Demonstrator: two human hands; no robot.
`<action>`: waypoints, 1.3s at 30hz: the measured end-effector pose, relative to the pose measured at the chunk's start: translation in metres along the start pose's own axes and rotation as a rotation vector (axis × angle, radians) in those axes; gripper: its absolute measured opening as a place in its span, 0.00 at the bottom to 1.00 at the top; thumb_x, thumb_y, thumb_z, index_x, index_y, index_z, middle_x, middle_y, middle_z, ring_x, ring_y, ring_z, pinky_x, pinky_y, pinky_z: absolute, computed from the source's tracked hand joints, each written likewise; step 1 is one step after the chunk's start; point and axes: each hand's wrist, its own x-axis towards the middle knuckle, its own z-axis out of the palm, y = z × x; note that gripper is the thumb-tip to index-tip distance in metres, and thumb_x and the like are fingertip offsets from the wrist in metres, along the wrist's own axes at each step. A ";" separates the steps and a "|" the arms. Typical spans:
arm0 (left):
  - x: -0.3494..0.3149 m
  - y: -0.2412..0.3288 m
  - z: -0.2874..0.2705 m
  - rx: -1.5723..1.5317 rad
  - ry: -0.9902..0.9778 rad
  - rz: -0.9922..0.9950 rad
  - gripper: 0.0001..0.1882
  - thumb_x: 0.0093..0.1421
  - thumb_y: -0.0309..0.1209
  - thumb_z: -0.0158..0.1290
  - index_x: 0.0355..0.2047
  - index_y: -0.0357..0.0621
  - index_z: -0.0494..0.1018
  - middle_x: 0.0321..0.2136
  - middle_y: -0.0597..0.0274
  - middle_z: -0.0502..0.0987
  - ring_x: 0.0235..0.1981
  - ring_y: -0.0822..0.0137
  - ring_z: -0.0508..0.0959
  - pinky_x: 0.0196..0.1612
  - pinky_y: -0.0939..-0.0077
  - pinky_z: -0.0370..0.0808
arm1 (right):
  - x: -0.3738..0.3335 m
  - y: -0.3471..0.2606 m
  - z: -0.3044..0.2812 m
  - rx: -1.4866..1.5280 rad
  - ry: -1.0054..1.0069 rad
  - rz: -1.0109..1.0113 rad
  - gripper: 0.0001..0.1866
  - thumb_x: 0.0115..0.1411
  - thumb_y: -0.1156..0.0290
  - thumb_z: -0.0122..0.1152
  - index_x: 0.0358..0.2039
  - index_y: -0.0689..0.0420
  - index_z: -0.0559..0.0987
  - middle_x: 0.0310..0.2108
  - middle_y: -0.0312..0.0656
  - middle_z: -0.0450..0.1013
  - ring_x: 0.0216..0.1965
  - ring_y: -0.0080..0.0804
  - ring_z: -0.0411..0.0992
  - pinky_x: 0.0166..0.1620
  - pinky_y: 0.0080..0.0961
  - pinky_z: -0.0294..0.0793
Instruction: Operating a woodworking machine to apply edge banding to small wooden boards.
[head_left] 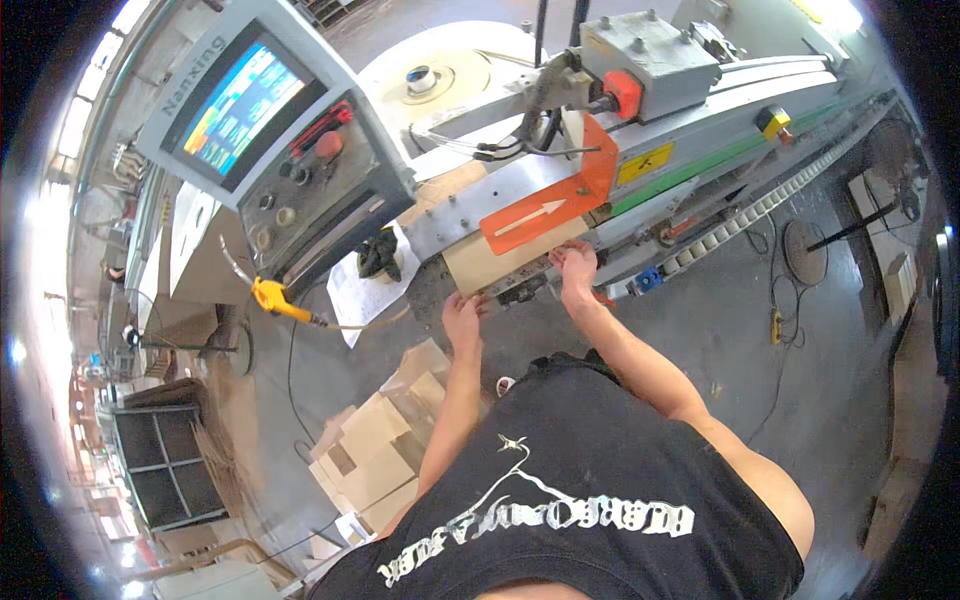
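Note:
A flat, pale tan board [500,258] lies on the infeed of a grey machine [650,75], its far end under an orange guard [540,212] with a white arrow. My left hand [462,320] is at the board's near left corner, fingers bent against the edge. Farther along the near edge, my right hand [574,268] has its fingers closed at the board's right part, close to the guard. The undersides of both hands' grips are hidden.
A control panel with a lit screen [235,110] stands at the left. A yellow air gun [280,298] hangs on a hose below it. Stacked tan boards [375,450] are beside my left arm. A roller conveyor rail [730,225] runs off to the right.

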 end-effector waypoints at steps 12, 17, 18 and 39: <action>-0.011 0.005 0.077 -0.190 -0.497 -0.092 0.14 0.56 0.26 0.50 0.41 0.31 0.71 0.32 0.56 0.78 0.33 0.66 0.78 0.37 0.74 0.74 | 0.116 -0.044 -0.112 -0.080 -0.186 0.015 0.17 0.56 0.75 0.51 0.47 0.63 0.69 0.39 0.44 0.74 0.39 0.34 0.74 0.40 0.28 0.75; -0.017 -0.005 0.019 -0.058 -0.440 0.017 0.17 0.58 0.37 0.54 0.41 0.37 0.75 0.31 0.59 0.79 0.30 0.69 0.78 0.34 0.70 0.76 | 0.033 -0.055 -0.067 -0.341 -0.248 0.073 0.20 0.64 0.77 0.37 0.57 0.67 0.59 0.55 0.61 0.62 0.54 0.53 0.67 0.52 0.41 0.75; -0.031 0.001 0.005 -0.100 -0.416 0.050 0.17 0.57 0.38 0.54 0.40 0.38 0.76 0.31 0.59 0.79 0.30 0.69 0.78 0.34 0.70 0.76 | 0.033 -0.052 -0.094 -0.290 -0.418 0.097 0.19 0.65 0.75 0.37 0.56 0.66 0.60 0.56 0.59 0.62 0.55 0.51 0.66 0.52 0.41 0.74; -0.304 -0.187 -0.499 1.125 1.086 -0.759 0.41 0.59 0.56 0.45 0.61 0.36 0.55 0.59 0.42 0.61 0.61 0.46 0.59 0.65 0.57 0.52 | -0.177 0.146 0.046 -1.283 -1.430 0.558 0.13 0.62 0.68 0.50 0.46 0.59 0.73 0.39 0.40 0.76 0.40 0.27 0.75 0.40 0.22 0.73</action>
